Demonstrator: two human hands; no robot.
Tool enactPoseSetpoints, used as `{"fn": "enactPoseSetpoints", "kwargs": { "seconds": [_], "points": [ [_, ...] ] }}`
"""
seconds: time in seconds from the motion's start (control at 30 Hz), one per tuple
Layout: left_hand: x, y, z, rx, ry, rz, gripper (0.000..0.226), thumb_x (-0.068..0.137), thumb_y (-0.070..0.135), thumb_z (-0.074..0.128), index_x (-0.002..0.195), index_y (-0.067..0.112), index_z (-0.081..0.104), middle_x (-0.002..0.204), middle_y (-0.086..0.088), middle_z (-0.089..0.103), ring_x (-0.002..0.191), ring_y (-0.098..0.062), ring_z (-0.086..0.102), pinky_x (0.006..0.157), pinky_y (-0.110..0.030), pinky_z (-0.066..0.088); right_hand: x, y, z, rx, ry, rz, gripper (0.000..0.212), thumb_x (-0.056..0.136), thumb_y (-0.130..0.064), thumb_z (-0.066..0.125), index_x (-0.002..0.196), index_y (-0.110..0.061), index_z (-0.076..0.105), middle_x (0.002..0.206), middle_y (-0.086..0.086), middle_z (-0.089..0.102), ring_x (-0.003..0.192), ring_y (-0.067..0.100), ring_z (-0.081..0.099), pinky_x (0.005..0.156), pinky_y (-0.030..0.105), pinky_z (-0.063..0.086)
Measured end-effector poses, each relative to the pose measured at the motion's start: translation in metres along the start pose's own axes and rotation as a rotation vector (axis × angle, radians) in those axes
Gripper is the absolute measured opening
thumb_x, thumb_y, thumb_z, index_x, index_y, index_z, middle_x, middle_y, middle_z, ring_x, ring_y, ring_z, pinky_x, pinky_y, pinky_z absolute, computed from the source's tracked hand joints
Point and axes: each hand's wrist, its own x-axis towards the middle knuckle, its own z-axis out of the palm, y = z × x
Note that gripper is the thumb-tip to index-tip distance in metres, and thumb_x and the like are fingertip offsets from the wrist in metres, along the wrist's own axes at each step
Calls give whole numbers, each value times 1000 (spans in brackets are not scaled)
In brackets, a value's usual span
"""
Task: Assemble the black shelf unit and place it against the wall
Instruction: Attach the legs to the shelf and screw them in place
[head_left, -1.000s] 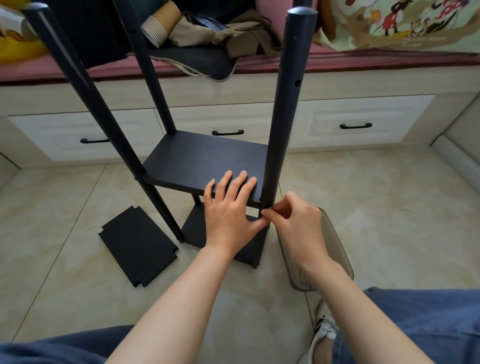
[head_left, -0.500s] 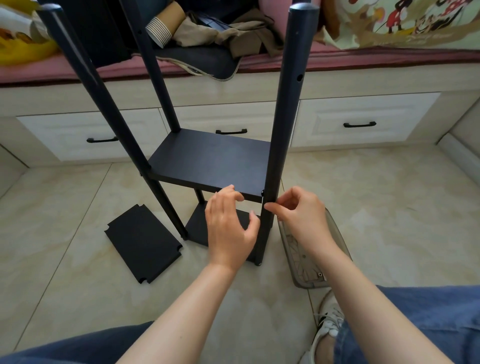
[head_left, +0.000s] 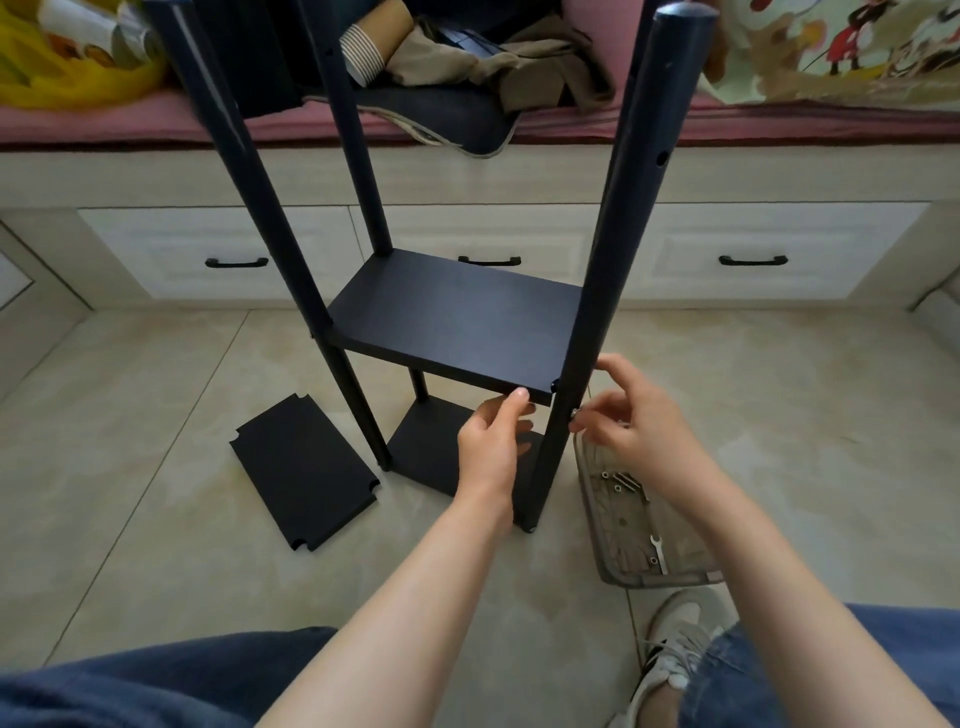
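We look down at a partly built black shelf unit (head_left: 457, 322) standing upright on a pale tiled floor (head_left: 156, 545), just in front of a row of cream drawers (head_left: 753, 244) with black handles. Round black posts rise from it, and the nearest, the front right post (head_left: 623, 234), has a small hole near its top. A middle shelf board (head_left: 467, 338) is fixed between the posts, with a lower board (head_left: 426, 452) near the floor beneath it. Both hands are at the front right corner of the middle board. The left hand (head_left: 491, 447) grips the board's front edge, thumb on top and fingers curled underneath. The right hand (head_left: 639, 421) pinches a small silver fastener (head_left: 575, 414) between thumb and fingertips, right against the side of the front right post just below the board. A loose black panel (head_left: 304, 473) with notched corners lies flat on the floor to the left of the unit, apart from it. To the right, beside the post's foot, sits a clear plastic tray (head_left: 675, 571) holding a few bolts (head_left: 618, 480) and a small wrench (head_left: 657, 553). Above the drawers, a pink mattress (head_left: 130, 122) carries crumpled clothing (head_left: 493, 57) and a yellow bag (head_left: 62, 78). At the bottom we see blue jeans (head_left: 130, 686) and a white sneaker (head_left: 670, 660).
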Motion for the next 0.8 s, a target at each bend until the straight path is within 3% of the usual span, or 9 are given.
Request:
{"fn": "enactPoseSetpoints", "kwargs": {
  "seconds": [0.13, 0.27, 0.43, 0.57, 0.7, 0.8],
  "points": [
    [4, 4, -6, -130, -90, -30, 12, 93, 26, 71, 102, 18, 74, 106, -1, 74, 111, -20, 68, 93, -33, 53, 5, 5, -3, -4, -27, -32, 50, 94, -8, 64, 112, -52, 48, 79, -8, 74, 71, 8, 70, 74, 30, 55],
    [2, 6, -5, -174, -203, -40, 20, 97, 26, 66, 114, 18, 71, 120, -5, 73, 117, -21, 66, 104, -37, 48, 4, 11, -3, 1, -44, -47, 54, 93, -10, 65, 113, -57, 48, 79, -8, 74, 69, 8, 69, 72, 27, 53],
    [0, 7, -3, -150, -238, 2, 21, 99, 29, 62, 116, 18, 68, 117, -4, 74, 110, -17, 70, 98, -34, 50, 5, 15, -1, -8, -33, -71, 60, 92, -8, 66, 115, -60, 47, 79, -9, 73, 68, 10, 69, 70, 30, 53],
    [0, 8, -3, -128, -242, 15, 21, 99, 31, 62, 114, 19, 68, 109, -1, 76, 102, -14, 73, 79, -23, 54, 6, 15, -1, -15, -31, -59, 54, 92, -8, 66, 121, -50, 49, 78, -11, 73, 69, 9, 69, 73, 34, 56],
    [0, 9, -2, -130, -229, -1, 21, 98, 31, 63, 115, 20, 68, 114, -4, 75, 105, -16, 72, 87, -28, 52, 4, 12, 0, -51, -26, -44, 50, 94, -11, 64, 123, -48, 47, 78, -11, 72, 68, 8, 67, 74, 37, 57],
    [0, 10, -1, -166, -234, -9, 21, 98, 30, 64, 115, 19, 68, 112, -2, 75, 102, -15, 73, 82, -25, 53, 3, 11, 2, -76, -26, -36, 49, 96, -14, 62, 125, -49, 44, 76, -11, 72, 65, 4, 65, 70, 32, 54]
  ]
}}
